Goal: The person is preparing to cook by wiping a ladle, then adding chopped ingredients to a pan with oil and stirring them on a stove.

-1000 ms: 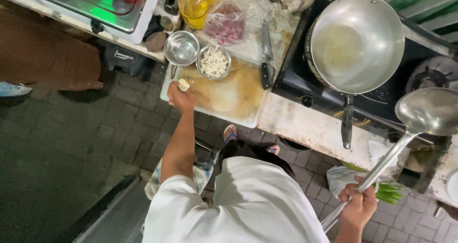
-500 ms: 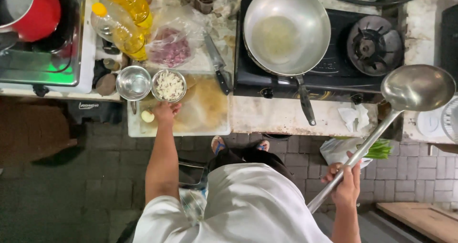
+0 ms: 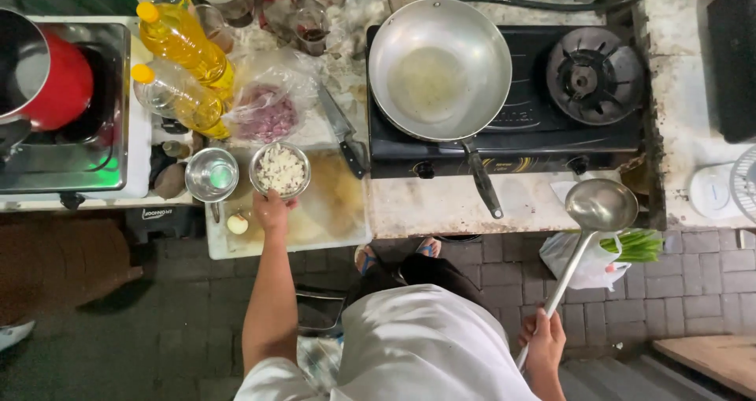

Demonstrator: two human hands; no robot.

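At about 5 o'clock, nearest the body, the right hand is clenched round the long handle of a steel ladle, whose bowl hangs out toward 2 o'clock, above the counter edge and clear of the stove. At about 10 o'clock the left arm reaches out and the left hand grasps the near rim of a small metal bowl of chopped white bits, which stands on the far edge of the pale cutting board. An empty metal bowl sits just beside it at 9 o'clock, and a black-handled knife lies just beside at 3 o'clock. Farther out, at 12 o'clock, a wide pan with a film of oil rests on the black gas stove. To lift the bowl well, I judge the fingers should pinch the rim firmly and raise it level, clear of the knife.
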